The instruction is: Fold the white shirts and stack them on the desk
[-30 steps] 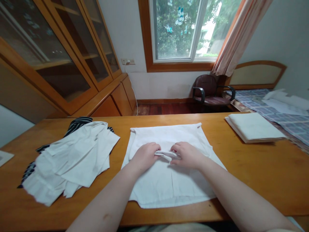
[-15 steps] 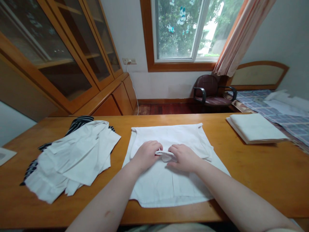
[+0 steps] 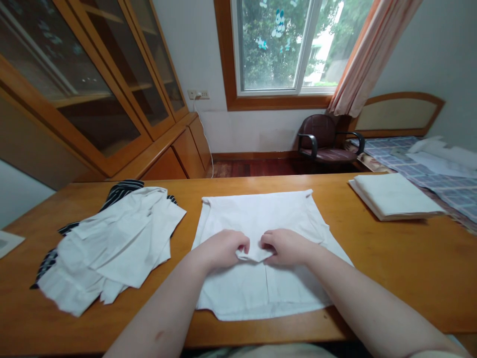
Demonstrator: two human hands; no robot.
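Note:
A white garment (image 3: 261, 219) lies spread flat in the middle of the wooden table (image 3: 391, 258). My left hand (image 3: 219, 248) and my right hand (image 3: 285, 246) rest side by side on its centre. Both have their fingers curled shut, pinching a small raised fold of the white fabric (image 3: 253, 253) between them. My forearms reach in from the near edge of the table.
A loose pile of white cloths (image 3: 112, 243) over a dark striped garment (image 3: 119, 190) lies at the left. A folded white stack (image 3: 395, 196) sits at the far right. Behind the table are a glass-door cabinet (image 3: 93, 89), a chair (image 3: 328, 141) and a bed (image 3: 428, 164).
Both hands have slid a little toward me along the garment, pulling the pinched fold of fabric with them.

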